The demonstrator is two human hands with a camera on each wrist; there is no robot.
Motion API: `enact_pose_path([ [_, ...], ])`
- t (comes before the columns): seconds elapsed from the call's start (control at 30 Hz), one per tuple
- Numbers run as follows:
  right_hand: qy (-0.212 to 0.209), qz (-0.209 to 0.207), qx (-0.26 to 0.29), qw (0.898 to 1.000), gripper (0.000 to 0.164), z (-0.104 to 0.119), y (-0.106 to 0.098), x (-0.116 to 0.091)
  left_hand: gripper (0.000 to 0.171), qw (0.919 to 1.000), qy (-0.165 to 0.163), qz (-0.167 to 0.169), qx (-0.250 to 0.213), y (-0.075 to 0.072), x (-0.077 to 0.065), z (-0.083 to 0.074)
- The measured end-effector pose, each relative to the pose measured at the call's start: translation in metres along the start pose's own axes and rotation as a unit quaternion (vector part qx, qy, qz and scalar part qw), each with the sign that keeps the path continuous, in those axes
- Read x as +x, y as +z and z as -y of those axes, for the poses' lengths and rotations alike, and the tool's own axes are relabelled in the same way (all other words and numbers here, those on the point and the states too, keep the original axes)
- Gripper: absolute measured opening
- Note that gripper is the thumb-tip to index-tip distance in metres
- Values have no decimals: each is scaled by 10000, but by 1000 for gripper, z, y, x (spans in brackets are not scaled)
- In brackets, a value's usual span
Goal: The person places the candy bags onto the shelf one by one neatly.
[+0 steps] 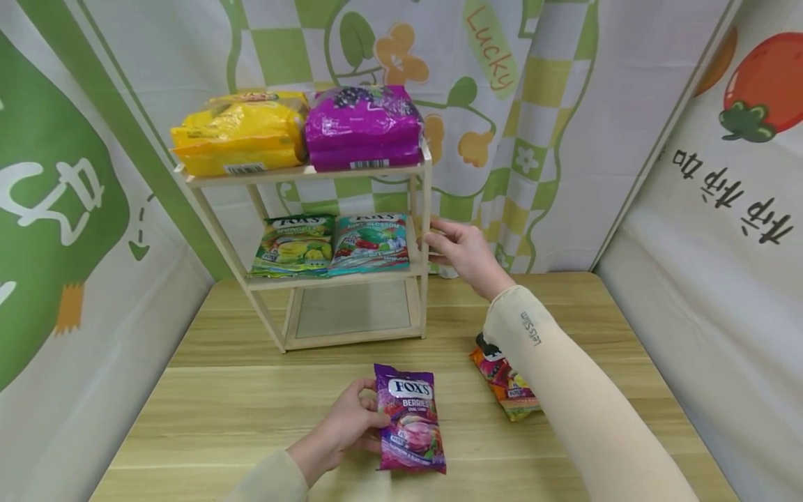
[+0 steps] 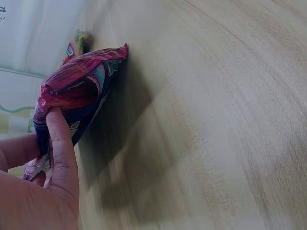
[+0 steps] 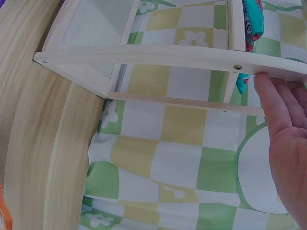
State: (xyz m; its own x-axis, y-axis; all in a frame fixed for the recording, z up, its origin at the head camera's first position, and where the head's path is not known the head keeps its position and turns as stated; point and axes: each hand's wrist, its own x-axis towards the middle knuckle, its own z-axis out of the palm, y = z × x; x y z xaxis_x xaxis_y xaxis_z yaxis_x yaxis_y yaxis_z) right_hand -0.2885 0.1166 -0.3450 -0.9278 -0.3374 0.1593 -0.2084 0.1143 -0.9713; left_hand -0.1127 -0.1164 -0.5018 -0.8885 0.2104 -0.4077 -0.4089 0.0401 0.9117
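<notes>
In the head view my left hand [image 1: 351, 422] pinches the left edge of a purple Fox's Berries candy bag [image 1: 414, 425], held just above the table. The left wrist view shows the bag [image 2: 72, 91] side-on, thumb and fingers on either side of it, its shadow on the wood. At the right front post of a small wooden shelf rack [image 1: 425, 293], my right hand [image 1: 467, 251] holds the upright at middle-shelf height; some fingertips are hidden behind it. Beside that hand, on the middle shelf, lie a mint-coloured Fox's bag [image 1: 370, 244] and a green-yellow Fox's bag [image 1: 295, 247].
A yellow bag [image 1: 241, 132] and a purple bag [image 1: 364, 129] sit on the top shelf. Partly covered by my right forearm, an orange-red Fox's bag [image 1: 502, 383] lies on the wooden table [image 1: 251, 418]. Printed curtains [image 1: 564, 139] enclose the back and sides.
</notes>
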Motion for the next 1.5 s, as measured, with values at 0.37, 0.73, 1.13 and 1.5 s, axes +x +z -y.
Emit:
enact_pose_path([
  [0.37,23,18,-35,10000,44,0,0,0,64,9999,63,31,-76,-9,-2,-8],
  [0.73,-59,13,-61,10000,44,-1,0,1,63,9995,175,-263,-52,-17,-3,-19],
  [1.13,-89,50,-90,9999,46,-1,-1,0,62,9986,251,-474,-13,-26,-5,-30],
  [1.5,-97,46,-83,9999,45,0,0,0,60,9978,345,-569,33,-36,-4,-38],
])
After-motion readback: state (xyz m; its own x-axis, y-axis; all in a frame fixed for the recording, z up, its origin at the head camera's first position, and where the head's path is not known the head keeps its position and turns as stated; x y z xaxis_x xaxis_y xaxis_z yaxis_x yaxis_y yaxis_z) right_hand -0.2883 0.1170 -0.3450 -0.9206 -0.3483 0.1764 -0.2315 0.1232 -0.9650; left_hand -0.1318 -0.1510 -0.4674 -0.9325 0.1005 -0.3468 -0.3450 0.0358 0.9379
